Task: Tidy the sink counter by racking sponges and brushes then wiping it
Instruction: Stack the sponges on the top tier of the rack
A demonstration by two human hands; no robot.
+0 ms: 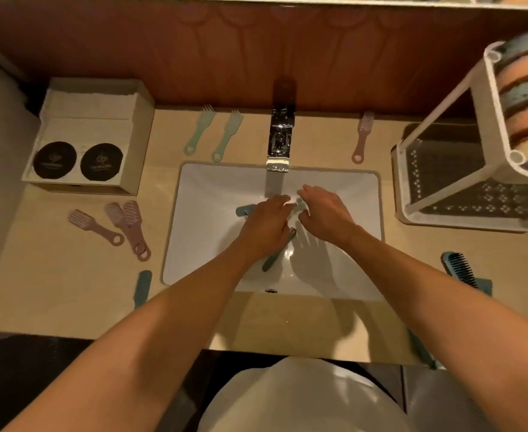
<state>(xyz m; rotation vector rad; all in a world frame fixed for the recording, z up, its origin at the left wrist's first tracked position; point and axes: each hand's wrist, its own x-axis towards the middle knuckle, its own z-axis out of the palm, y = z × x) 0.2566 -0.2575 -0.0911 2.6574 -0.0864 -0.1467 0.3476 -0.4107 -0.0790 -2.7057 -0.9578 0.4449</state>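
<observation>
Here, both hands are seen over the white sink [343, 188], below the chrome tap [280, 141]. The left hand [264, 227] is curled, palm down, over a teal brush [276, 255] whose handle runs out beneath it toward the near rim; a second teal piece [244, 209] shows at its far side. Whether either is gripped cannot be told. The right hand [326, 213] is held with fingers bent toward a small pale object [298, 207] between the two hands; the grasp is blurred.

On the desk [69, 291], two green brushes [199, 132] lie left of the tap and one pink brush [362, 137] right of it. Three pink brushes [125, 222] lie left of the sink, with a teal brush [141, 288] nearer the front edge. A dark-bristled teal brush [460, 269] lies at the right. A white rack [462, 98] stands at the far right, with sponges [524, 98] stacked in its upper tier. A box [91, 135] sits at the far left.
</observation>
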